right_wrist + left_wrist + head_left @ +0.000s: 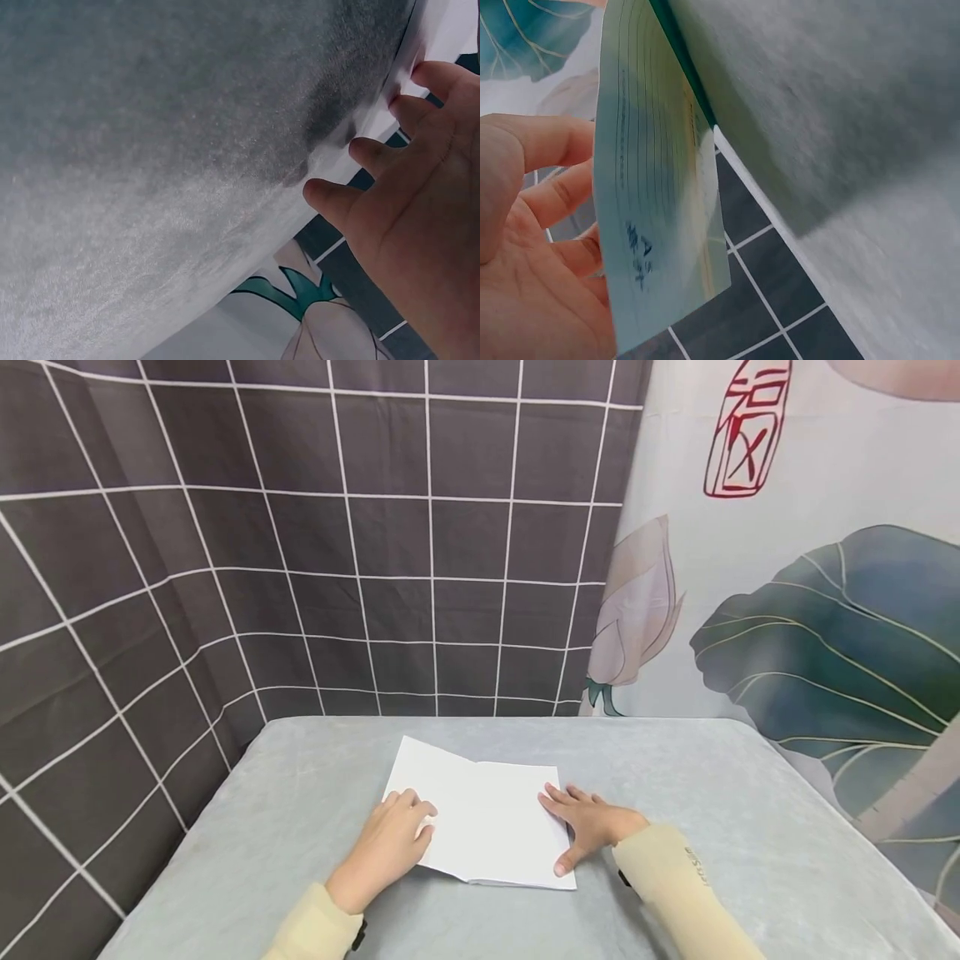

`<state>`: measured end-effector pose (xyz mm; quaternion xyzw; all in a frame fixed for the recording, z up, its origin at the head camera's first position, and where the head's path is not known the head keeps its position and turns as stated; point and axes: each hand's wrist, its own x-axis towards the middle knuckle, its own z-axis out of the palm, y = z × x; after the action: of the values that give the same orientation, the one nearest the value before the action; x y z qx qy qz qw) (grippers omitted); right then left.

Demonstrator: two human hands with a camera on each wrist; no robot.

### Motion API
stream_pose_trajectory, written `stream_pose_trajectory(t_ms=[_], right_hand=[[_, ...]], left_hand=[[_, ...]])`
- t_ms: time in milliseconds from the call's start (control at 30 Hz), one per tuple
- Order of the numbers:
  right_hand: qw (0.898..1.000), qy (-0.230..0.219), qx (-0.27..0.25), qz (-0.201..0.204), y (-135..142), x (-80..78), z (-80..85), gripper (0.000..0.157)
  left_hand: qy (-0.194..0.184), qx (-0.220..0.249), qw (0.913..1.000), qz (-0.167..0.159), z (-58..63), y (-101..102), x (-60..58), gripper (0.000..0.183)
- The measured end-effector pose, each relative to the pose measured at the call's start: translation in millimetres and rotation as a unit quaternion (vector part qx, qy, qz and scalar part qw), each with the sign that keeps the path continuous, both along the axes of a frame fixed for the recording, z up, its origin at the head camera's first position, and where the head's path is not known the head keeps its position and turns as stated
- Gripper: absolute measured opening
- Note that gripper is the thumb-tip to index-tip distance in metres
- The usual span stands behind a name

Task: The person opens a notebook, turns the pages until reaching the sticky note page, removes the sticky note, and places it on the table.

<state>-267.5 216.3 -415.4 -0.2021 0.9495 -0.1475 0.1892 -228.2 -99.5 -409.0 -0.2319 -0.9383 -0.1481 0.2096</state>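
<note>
A booklet [498,822] with blank white pages lies spread open on the grey-covered table. Its left half tilts up off the cloth; the right half lies flat. My left hand [392,835] rests on the raised left page with loosely bent fingers. In the left wrist view, the pale green outer cover [660,202] shows printed lines and dark marks too blurred to read, and the fingertips of that hand [540,225] pass behind it. My right hand [592,822], fingers spread, presses the right page's outer edge. The right wrist view shows that hand [420,195] from the palm side.
The grey cloth-covered table [300,793] extends around the booklet on all sides. Behind and to the left hangs a dark curtain [390,535] with a white grid. A white curtain [660,452] with lotus prints hangs at the right.
</note>
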Motion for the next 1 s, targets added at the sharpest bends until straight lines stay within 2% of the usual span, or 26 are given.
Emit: stream_pose_trajectory(t_ms=[633, 1000], right_hand=[[0.999, 0.012, -0.032, 0.002, 0, 5.3, -5.1, 0.105], [1.000, 0.021, -0.016, -0.004, -1, 2.6, -2.1, 0.102]], left_hand=[[0.001, -0.041, 0.9945, -0.096, 0.6, 36, 10.8, 0.014], [0.000, -0.098, 0.9857, -0.137, -0.4, 65, 13.9, 0.016]])
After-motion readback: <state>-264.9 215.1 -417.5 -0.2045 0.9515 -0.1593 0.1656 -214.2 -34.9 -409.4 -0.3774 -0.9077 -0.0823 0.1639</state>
